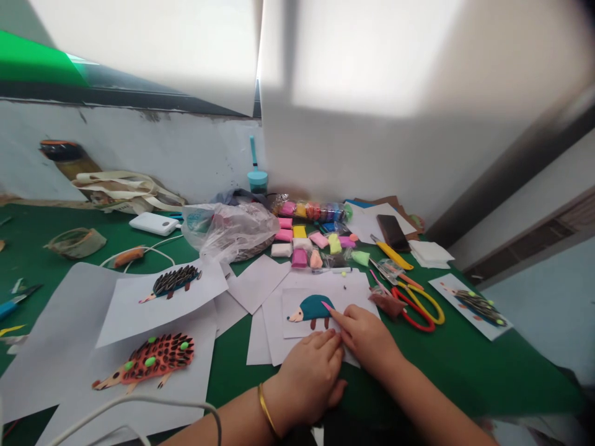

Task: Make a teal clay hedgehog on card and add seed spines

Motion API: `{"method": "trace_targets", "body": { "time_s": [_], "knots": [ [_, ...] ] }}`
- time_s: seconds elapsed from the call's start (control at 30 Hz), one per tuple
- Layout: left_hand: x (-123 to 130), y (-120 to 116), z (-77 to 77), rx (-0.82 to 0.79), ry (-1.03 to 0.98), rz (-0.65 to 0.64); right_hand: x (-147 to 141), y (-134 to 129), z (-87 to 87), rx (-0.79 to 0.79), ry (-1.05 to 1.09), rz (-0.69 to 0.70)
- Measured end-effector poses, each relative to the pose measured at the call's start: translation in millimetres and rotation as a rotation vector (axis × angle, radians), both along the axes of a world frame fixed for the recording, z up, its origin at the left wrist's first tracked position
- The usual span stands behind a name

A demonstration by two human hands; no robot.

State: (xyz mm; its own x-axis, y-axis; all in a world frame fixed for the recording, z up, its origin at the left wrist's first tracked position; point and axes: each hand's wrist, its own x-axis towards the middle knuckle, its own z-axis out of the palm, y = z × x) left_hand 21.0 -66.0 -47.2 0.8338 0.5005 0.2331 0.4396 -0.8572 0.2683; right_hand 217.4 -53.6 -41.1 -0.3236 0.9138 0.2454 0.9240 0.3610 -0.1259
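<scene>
A hedgehog picture with a dark teal clay body (315,307), a pale face and brown legs lies on a small white card (290,329) in front of me. My right hand (365,337) comes in from the right with its fingers closed on a slim pink clay tool (327,305). The tool's pointed tip touches or hovers over the teal back; I cannot tell which. My left hand (312,362), with a gold bangle at its wrist, rests flat at the card's lower edge, holding nothing. Its fingertips lie close to my right hand.
Wrapped clay blocks (300,244) fill the back middle beside a plastic bag (232,229). Right of the card are scissors (421,310), a yellow cutter (394,255) and a phone (393,232). Finished hedgehog pictures (158,359) lie left, near a white cable (171,401).
</scene>
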Motion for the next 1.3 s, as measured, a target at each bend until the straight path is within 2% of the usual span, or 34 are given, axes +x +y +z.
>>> {"method": "trace_targets", "body": {
  "time_s": [0.13, 0.33, 0.5, 0.73, 0.9, 1.1, 1.2, 1.3],
  "knots": [
    [-0.3, -0.1, 3.2, -0.009, 0.005, -0.006, 5.6, 2.3, -0.3, 0.085, 0.103, -0.029],
    [0.3, 0.9, 1.5, 0.003, -0.006, 0.003, 6.6, 5.4, -3.8, 0.018, 0.08, 0.021],
    [0.1, 0.5, 3.0, 0.005, -0.006, -0.013, 9.4, 12.7, 3.3, 0.092, 0.188, -0.039],
    [0.1, 0.3, -0.2, 0.02, -0.014, -0.009, 10.1, 24.8, -5.2, -0.081, 0.201, -0.009],
    [0.2, 0.4, 1.5, 0.015, -0.009, -0.008, 11.9, 23.4, -3.2, -0.035, 0.301, -0.042],
    [0.5, 1.6, 5.2, -0.003, 0.004, 0.004, 9.5, 21.2, -3.3, -0.071, 0.224, 0.04],
    [0.4, 1.2, 5.1, 0.003, -0.002, -0.003, 14.1, 17.2, -1.9, -0.043, 0.308, -0.013],
    [0.2, 0.7, 3.9, 0.011, -0.008, -0.004, 18.6, 10.1, -4.5, 0.005, 0.28, -0.063]
  ]
}}
